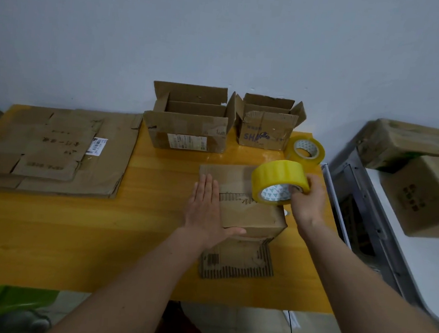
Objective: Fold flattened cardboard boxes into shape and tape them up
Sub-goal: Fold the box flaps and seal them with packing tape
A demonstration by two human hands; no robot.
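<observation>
A small cardboard box (249,208) is being worked on near the right edge of the yellow tabletop (99,248), with its flaps folded shut on top and one flap lying flat toward the near edge. The left hand (206,210) is pressed flat on the box's left side, fingers held straight and together. A yellow tape roll (278,182) is gripped above the box by the right hand (307,198), fingers hooked into its core. A second tape roll (306,150) is seen just behind. Two open boxes (187,126) stand along the far edge by the wall. A stack of flattened boxes (55,149) covers the left end; bare tabletop is left in front.
</observation>
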